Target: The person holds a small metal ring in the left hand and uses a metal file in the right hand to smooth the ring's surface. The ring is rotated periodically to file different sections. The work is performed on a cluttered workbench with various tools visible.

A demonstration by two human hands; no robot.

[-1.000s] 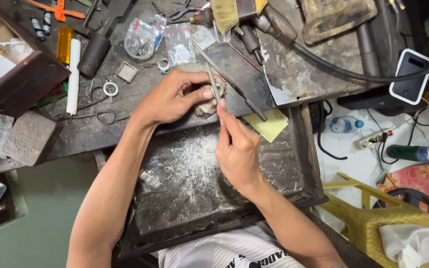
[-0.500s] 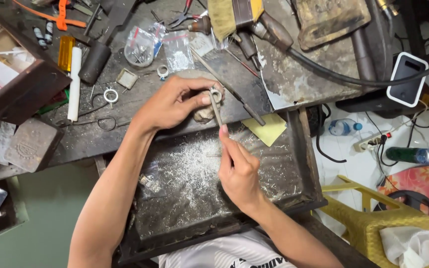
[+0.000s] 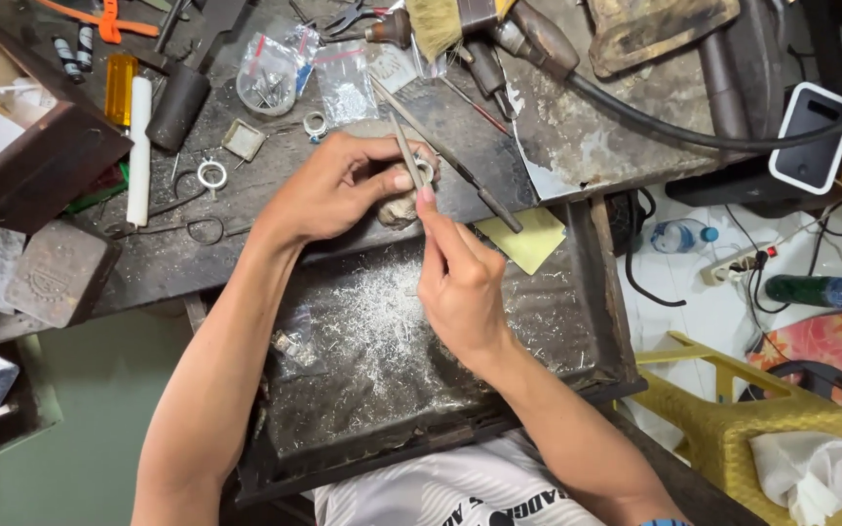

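My left hand (image 3: pixel 343 190) pinches a small silver ring (image 3: pixel 425 172) against a worn wooden peg at the bench edge. My right hand (image 3: pixel 460 282) grips a thin metal file (image 3: pixel 403 146), its blade slanting up and away through the ring. Both hands work above a dark open drawer (image 3: pixel 577 341) dusted with pale metal filings (image 3: pixel 382 312).
A second long file (image 3: pixel 460 175) and a yellow pad (image 3: pixel 528 239) lie to the right of the hands. Silver rings (image 3: pixel 212 175), plastic bags, a brush (image 3: pixel 436 24) and pliers crowd the bench. A wooden box (image 3: pixel 41 161) is at left; bottles, cables and a yellow stool (image 3: pixel 733 419) at right.
My right hand has drawn the file back toward me and slid slightly left along the ring. The left hand keeps the ring pinned in the same place.
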